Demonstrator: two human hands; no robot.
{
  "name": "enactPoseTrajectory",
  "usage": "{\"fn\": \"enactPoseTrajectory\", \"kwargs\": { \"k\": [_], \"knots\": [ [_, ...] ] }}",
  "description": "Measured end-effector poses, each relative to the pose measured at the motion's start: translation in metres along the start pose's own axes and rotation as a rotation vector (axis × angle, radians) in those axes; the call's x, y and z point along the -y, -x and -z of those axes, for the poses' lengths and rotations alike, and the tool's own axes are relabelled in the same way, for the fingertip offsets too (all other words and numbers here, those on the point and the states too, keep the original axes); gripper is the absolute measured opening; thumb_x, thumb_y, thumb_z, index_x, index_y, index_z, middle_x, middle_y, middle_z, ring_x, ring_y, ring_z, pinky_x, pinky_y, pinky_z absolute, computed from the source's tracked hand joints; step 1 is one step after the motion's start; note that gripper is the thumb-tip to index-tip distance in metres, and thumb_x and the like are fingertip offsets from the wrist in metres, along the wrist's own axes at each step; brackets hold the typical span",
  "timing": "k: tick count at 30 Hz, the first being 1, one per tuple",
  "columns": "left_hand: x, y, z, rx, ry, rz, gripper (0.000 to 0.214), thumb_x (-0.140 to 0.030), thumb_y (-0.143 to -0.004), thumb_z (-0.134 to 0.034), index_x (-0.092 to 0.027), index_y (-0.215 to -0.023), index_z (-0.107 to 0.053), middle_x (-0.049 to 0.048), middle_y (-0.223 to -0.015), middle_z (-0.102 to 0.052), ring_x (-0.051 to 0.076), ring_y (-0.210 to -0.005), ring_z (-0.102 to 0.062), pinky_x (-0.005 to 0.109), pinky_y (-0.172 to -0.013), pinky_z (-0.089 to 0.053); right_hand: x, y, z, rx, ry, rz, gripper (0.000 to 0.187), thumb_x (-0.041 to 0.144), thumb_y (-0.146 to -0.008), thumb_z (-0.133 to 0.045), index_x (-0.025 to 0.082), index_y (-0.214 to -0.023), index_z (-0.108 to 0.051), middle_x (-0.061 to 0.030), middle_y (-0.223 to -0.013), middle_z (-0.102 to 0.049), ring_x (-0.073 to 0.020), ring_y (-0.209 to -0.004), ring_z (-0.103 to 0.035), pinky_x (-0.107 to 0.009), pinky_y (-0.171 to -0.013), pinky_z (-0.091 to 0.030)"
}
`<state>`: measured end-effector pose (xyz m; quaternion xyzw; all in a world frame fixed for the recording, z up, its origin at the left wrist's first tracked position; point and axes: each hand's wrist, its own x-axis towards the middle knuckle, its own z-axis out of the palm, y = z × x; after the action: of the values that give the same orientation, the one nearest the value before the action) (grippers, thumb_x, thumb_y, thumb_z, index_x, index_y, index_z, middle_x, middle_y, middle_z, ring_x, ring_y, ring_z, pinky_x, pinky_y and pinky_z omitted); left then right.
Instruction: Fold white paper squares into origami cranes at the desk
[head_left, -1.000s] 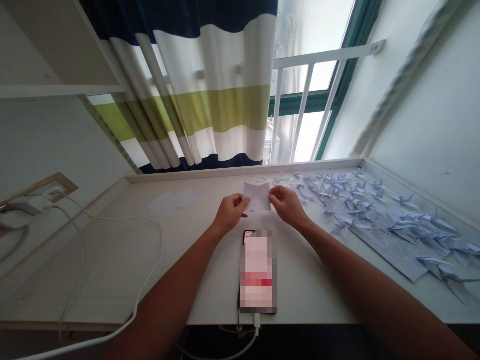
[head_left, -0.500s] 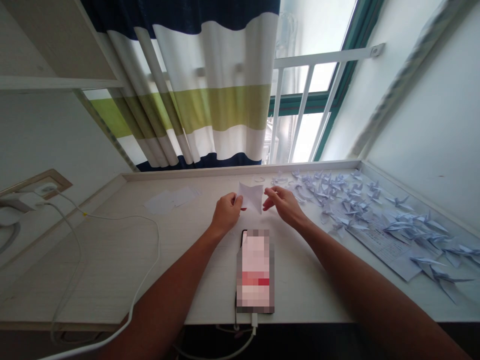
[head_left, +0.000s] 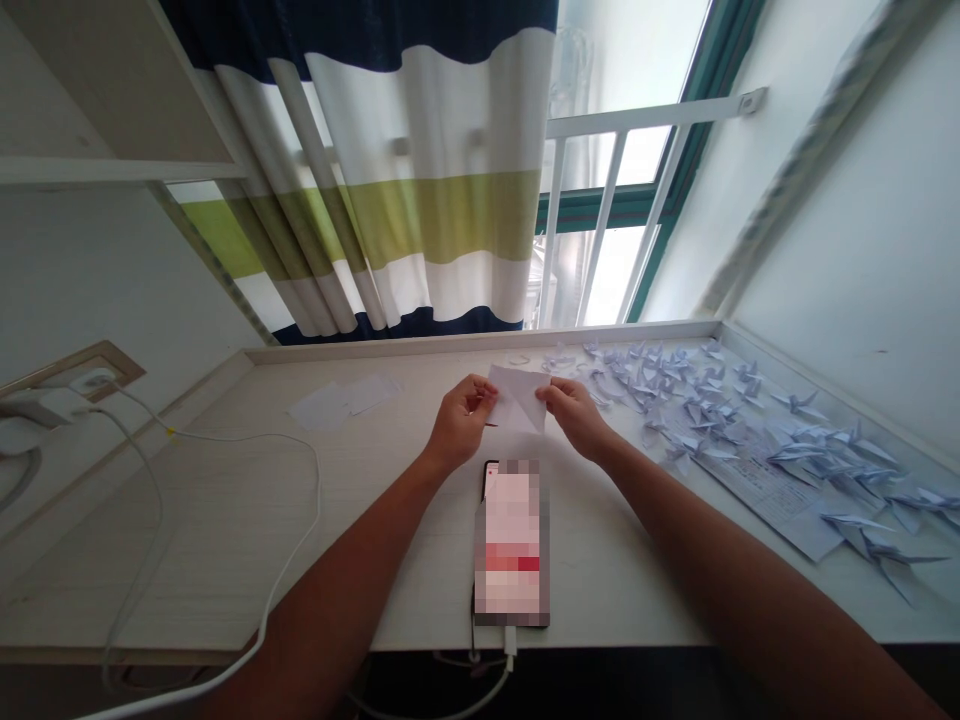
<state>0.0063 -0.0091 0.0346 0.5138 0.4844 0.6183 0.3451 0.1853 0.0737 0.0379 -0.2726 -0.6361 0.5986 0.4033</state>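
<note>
The left hand (head_left: 461, 422) and the right hand (head_left: 579, 415) pinched a white paper sheet (head_left: 517, 395) by its opposite sides, fingers closed on its edges; the sheet showed a slanting fold line and was between the hands, just beyond a phone (head_left: 512, 545) with a white plug (head_left: 511, 642) in its near end; to the right, folded paper figures (head_left: 660, 380) crowded the desk (head_left: 615, 560), some over a printed sheet (head_left: 769, 500); to the left, flat white papers (head_left: 322, 405) lay well apart from the hands.

Backlit glare from window (head_left: 626, 60); dim foreground
</note>
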Motion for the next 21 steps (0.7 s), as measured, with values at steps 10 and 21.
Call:
{"fn": "enactPoseTrajectory", "kwargs": {
  "k": [10, 21],
  "knots": [
    [-0.0017, -0.0006, 0.0025, -0.064, 0.025, 0.082, 0.04, -0.034, -0.073, -0.084, -0.017, -0.108, -0.075, 0.0082, -0.107, -0.076, 0.021, -0.093, -0.07, 0.032, -0.083, -0.055, 0.0014, -0.0017, -0.0011, -0.075, -0.299, -0.12, 0.039, 0.026, -0.066, -0.079, 0.021, -0.099, -0.058, 0.0007, -0.079, -0.069, -0.0165, -0.07, -0.065, -0.034, -0.076, -0.054],
    [-0.0046, -0.0026, -0.0002, -0.164, 0.216, 0.086, 0.04, -0.033, -0.064, -0.092, -0.015, -0.097, -0.079, 0.0076, -0.092, -0.079, 0.019, -0.084, -0.07, 0.034, -0.082, -0.055, -0.0028, 0.0026, -0.0028, -0.074, 0.244, 0.25, 0.033, 0.046, -0.082, -0.077, 0.025, -0.106, -0.07, -0.0071, -0.11, -0.073, -0.0254, -0.101, -0.07, -0.049, -0.095, -0.058]
  ]
}}
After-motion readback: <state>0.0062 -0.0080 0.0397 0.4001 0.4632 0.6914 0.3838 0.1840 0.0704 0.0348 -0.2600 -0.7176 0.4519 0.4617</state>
